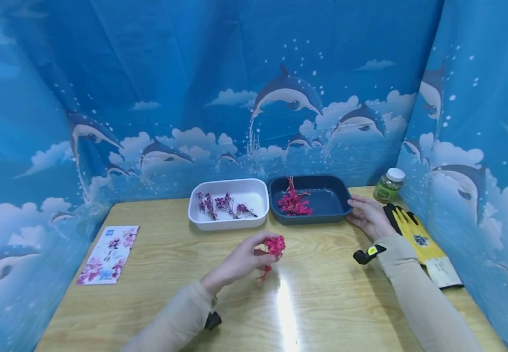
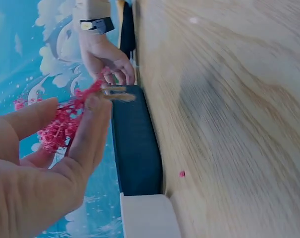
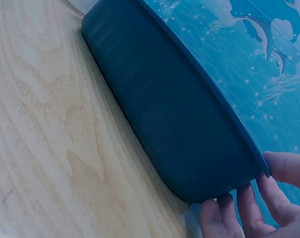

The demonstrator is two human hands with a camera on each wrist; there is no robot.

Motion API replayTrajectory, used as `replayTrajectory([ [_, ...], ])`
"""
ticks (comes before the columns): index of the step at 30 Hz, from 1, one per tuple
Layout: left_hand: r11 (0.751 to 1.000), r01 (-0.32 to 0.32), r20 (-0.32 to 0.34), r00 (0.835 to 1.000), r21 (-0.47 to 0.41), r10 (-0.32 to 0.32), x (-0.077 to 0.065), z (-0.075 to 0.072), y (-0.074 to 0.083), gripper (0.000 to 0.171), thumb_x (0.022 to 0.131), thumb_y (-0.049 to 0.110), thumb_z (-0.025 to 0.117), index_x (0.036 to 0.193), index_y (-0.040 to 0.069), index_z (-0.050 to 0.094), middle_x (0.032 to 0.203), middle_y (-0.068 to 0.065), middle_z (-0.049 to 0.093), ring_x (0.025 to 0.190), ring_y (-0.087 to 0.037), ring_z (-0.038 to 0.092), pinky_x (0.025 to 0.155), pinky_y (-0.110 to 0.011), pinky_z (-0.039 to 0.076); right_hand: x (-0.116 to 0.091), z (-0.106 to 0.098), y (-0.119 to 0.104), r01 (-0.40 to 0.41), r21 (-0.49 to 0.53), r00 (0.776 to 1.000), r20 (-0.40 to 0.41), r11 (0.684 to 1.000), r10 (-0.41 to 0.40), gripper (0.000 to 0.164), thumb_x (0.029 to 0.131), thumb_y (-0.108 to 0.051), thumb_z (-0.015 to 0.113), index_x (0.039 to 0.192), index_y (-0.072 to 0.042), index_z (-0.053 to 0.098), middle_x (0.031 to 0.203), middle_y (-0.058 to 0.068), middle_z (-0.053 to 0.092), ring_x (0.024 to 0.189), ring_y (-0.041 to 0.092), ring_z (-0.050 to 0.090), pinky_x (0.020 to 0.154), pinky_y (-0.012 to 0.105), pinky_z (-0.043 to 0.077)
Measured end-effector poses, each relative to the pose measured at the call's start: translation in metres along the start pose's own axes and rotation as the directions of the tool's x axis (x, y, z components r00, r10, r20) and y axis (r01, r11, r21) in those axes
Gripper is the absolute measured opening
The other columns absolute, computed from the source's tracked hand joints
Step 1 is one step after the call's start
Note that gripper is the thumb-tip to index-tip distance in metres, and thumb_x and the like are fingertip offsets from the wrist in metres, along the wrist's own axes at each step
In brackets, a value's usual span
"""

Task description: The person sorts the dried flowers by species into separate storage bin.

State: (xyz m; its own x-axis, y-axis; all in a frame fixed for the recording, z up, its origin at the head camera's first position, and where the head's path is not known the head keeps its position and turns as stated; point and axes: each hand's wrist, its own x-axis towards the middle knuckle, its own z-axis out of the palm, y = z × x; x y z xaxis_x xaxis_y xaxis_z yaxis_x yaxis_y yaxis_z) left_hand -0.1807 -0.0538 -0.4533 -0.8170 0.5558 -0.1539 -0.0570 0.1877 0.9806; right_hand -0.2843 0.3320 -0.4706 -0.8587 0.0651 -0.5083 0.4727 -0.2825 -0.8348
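Observation:
My left hand (image 1: 246,257) holds a small bunch of pink dried flowers (image 1: 275,246) above the table, in front of the two trays. In the left wrist view the pale stem ends stick out past the fingertips. My right hand (image 1: 370,215) grips the right end of a dark blue tray (image 1: 333,217). Seen from the right wrist, the thumb lies on the rim and the fingers (image 3: 248,208) press against the end wall. More pink dried flowers (image 1: 295,203) lie in that tray's left half. Beside it, a white tray (image 1: 227,225) holds several purple dried sprigs (image 1: 225,203).
A green jar with a white lid (image 1: 390,185) stands at the back right corner. Yellow and black work gloves (image 1: 421,242) lie beside the right forearm. A floral-printed card (image 1: 109,255) lies at the left. Dolphin-print curtains rise behind the table (image 1: 324,298); a pink speck (image 2: 182,174) lies on it.

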Motion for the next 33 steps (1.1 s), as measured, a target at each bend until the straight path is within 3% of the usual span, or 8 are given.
replayTrajectory([
  [6, 0.987, 0.043, 0.012, 0.999, -0.155, -0.041, 0.011, -0.005, 0.003, 0.06, 0.099, 0.008, 0.069, 0.156, 0.011, 0.048, 0.142, -0.024, 0.062, 0.11, -0.023, 0.075, 0.095, -0.041, 0.067, 0.001, 0.001, 0.0, 0.0, -0.022, 1.0, 0.003, 1.0, 0.0, 0.072, 0.106, -0.02, 0.063, 0.168, -0.02, 0.026, 0.109, -0.018, 0.063, 0.098, 0.004, 0.067, 0.094, 0.026, 0.057],
  [13, 0.951, 0.091, 0.01, 0.996, -0.295, -0.092, 0.022, -0.007, 0.009, 0.063, 0.101, 0.009, 0.066, 0.159, 0.014, 0.042, 0.151, -0.02, 0.059, 0.116, -0.024, 0.073, 0.099, -0.041, 0.065, -0.001, 0.001, 0.0, -0.001, -0.01, 1.0, 0.001, 1.0, 0.001, 0.073, 0.105, -0.019, 0.064, 0.168, -0.02, 0.027, 0.11, -0.018, 0.064, 0.097, 0.004, 0.068, 0.089, 0.025, 0.058],
  [24, 0.883, 0.062, 0.035, 0.998, -0.466, -0.052, 0.046, -0.009, 0.015, 0.049, 0.105, 0.005, 0.054, 0.152, 0.016, 0.044, 0.155, -0.021, 0.055, 0.117, -0.02, 0.072, 0.117, -0.055, 0.052, -0.002, 0.0, 0.001, 0.012, -0.008, 1.0, 0.01, 1.0, -0.012, 0.071, 0.106, -0.017, 0.062, 0.168, -0.018, 0.026, 0.099, -0.02, 0.07, 0.096, 0.003, 0.071, 0.088, 0.026, 0.057],
  [27, 0.845, 0.067, 0.01, 0.997, -0.53, -0.072, 0.052, -0.009, 0.017, 0.058, 0.106, 0.004, 0.053, 0.16, 0.018, 0.037, 0.155, -0.021, 0.055, 0.119, -0.021, 0.072, 0.12, -0.054, 0.049, -0.003, 0.0, 0.0, 0.007, -0.002, 1.0, 0.013, 1.0, -0.007, 0.071, 0.106, -0.017, 0.062, 0.168, -0.019, 0.027, 0.101, -0.019, 0.069, 0.098, 0.004, 0.071, 0.09, 0.026, 0.057],
  [33, 0.735, 0.085, -0.048, 0.986, -0.673, -0.158, 0.067, -0.01, 0.025, 0.079, 0.105, 0.002, 0.054, 0.17, 0.02, 0.015, 0.156, -0.029, 0.045, 0.125, -0.028, 0.07, 0.119, -0.042, 0.052, -0.003, 0.002, 0.0, 0.011, -0.014, 1.0, 0.014, 1.0, -0.011, 0.071, 0.107, -0.017, 0.061, 0.168, -0.017, 0.025, 0.097, -0.019, 0.07, 0.095, 0.003, 0.071, 0.088, 0.025, 0.057],
])
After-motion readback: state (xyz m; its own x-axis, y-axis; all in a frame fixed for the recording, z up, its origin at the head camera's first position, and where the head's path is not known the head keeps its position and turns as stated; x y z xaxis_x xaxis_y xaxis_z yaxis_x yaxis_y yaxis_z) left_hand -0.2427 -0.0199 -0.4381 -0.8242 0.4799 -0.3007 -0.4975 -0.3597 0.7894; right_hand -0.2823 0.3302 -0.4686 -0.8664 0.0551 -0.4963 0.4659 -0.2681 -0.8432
